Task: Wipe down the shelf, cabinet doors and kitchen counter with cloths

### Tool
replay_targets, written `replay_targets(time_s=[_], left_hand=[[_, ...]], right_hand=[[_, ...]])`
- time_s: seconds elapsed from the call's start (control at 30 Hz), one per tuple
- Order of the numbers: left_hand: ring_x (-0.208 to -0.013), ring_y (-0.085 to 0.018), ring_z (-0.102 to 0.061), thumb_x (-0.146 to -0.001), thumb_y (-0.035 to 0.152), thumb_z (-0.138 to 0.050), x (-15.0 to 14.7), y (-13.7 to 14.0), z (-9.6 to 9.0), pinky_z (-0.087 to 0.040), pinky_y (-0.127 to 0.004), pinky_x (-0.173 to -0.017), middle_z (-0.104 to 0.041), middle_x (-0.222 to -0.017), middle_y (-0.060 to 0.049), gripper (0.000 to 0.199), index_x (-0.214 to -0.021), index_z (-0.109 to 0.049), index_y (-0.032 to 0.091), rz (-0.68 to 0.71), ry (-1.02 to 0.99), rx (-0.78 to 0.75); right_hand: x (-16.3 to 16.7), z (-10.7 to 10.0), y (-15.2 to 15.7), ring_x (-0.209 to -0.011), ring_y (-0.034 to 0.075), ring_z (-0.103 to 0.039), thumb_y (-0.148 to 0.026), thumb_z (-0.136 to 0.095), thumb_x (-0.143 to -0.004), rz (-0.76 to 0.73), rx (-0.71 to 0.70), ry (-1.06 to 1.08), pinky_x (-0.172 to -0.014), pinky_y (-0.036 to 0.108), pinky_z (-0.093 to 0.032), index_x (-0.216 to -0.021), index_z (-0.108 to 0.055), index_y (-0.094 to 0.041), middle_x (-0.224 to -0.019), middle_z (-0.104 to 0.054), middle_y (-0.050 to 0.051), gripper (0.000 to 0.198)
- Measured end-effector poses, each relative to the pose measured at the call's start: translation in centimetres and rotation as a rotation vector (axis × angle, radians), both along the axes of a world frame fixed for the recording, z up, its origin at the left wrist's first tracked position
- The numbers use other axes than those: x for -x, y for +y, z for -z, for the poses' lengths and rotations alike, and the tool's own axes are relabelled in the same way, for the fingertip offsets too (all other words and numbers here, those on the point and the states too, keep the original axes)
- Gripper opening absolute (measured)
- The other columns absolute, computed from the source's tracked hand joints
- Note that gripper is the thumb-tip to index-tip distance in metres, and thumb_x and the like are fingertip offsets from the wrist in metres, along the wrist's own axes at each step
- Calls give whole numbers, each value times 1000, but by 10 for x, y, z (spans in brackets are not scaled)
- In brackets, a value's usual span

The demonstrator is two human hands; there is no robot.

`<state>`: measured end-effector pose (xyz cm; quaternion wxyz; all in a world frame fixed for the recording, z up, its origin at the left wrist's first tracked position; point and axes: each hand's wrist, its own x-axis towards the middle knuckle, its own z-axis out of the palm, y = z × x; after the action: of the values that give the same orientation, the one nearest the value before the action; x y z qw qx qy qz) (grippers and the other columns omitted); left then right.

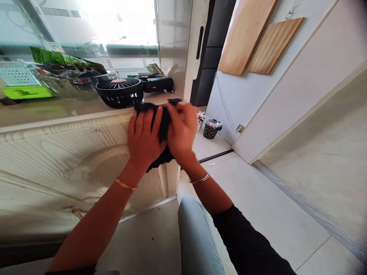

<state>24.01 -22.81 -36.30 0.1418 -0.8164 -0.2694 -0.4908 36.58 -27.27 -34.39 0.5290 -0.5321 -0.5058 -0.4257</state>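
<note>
A crumpled black cloth (164,128) lies over the top corner of the pale carved wooden cabinet (111,164) and hangs down its front. On the cloth's left part, my left hand (145,135) rests with its fingers stretched out and spread. My right hand (182,131), slightly blurred, has its fingers bent round the cloth at the corner edge. The two hands are side by side, thumbs close together. Folds between and beneath them are partly hidden.
Behind the cloth stand a round black fan (119,91), a black case (157,84), a clear container (65,86) with packets and a green-and-white basket (20,80). A small bin (210,129) is on the floor to the right. Cutting boards (276,44) hang on the wall.
</note>
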Motion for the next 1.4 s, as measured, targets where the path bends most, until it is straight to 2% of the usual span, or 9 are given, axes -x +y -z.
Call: replay_targets(time_s=[0.2,0.27,0.37,0.5,0.6,0.83,1.07,1.2,1.4], left_hand=[[-133,-41,-48,-83,41,-62,67,20,10,-31,-66,-118,-56,-136,-23,70,-146,-52,11,-201,-145,-120],[-137,-42,-45,-85,37,-59,58,16,10,-29,-69,-118,-53,-138,-24,69,-148,-48,9,-241,-155,-118],[-142,-42,-43,-92,34,-55,14,2,7,-26,-69,-122,-52,-141,-26,65,-150,-45,7,-139,-97,-37],[-149,-32,-40,-101,34,-49,-46,-11,6,-19,-53,-132,-51,-152,-15,57,-155,-43,18,-12,-18,20],[-150,-32,-40,-103,33,-46,-66,-14,3,-22,-54,-132,-51,-153,-17,58,-158,-39,15,12,38,-51],[-148,-31,-43,-104,28,-42,-45,-10,-11,-22,-52,-130,-48,-158,-17,60,-161,-36,14,87,257,-60],[-142,-34,-51,-96,28,-50,3,-10,10,-27,-56,-127,-60,-147,-17,65,-159,-41,15,33,377,-65],[-145,-34,-48,-94,28,-53,-19,-11,-8,-27,-52,-128,-55,-153,-15,70,-160,-38,12,92,372,-115],[-150,-22,-43,-104,23,-37,-55,-8,-42,-29,-40,-129,-55,-155,-7,51,-154,-50,18,214,502,-123]], right_hand=[[61,-6,10,-110,14,-59,-25,-39,-110,-92,160,-270,-100,26,-47,-121,-70,-24,-123,-68,0,33],[46,-7,6,-118,14,-57,-26,-42,-110,-135,203,-310,-106,26,-44,-127,-68,-27,-126,-67,-2,32],[-2,-1,-1,-124,16,-55,-28,-44,-109,-158,212,-248,-109,28,-44,-132,-67,-29,-124,-66,0,33],[-56,13,-6,-116,17,-57,-22,-42,-108,-211,79,-85,-104,32,-47,-127,-70,-27,-119,-64,3,35],[-65,18,-5,-110,17,-58,-21,-38,-108,-294,-42,14,-102,33,-50,-128,-70,-27,-114,-63,4,38],[-35,39,-3,-103,17,-61,-22,-34,-107,-339,-88,294,-97,36,-55,-141,-62,-28,-109,-61,6,45],[-2,93,-22,-136,20,-53,-8,-33,-96,-282,88,269,-116,41,-49,-157,-43,-27,-141,-56,11,65],[-10,91,-17,-144,22,-47,-6,-30,-92,-312,154,299,-123,43,-42,-163,-32,-20,-151,-52,12,72],[-22,78,-6,-143,25,-49,-14,-24,-99,-285,14,394,-120,53,-43,-163,-27,-22,-149,-53,15,65]])
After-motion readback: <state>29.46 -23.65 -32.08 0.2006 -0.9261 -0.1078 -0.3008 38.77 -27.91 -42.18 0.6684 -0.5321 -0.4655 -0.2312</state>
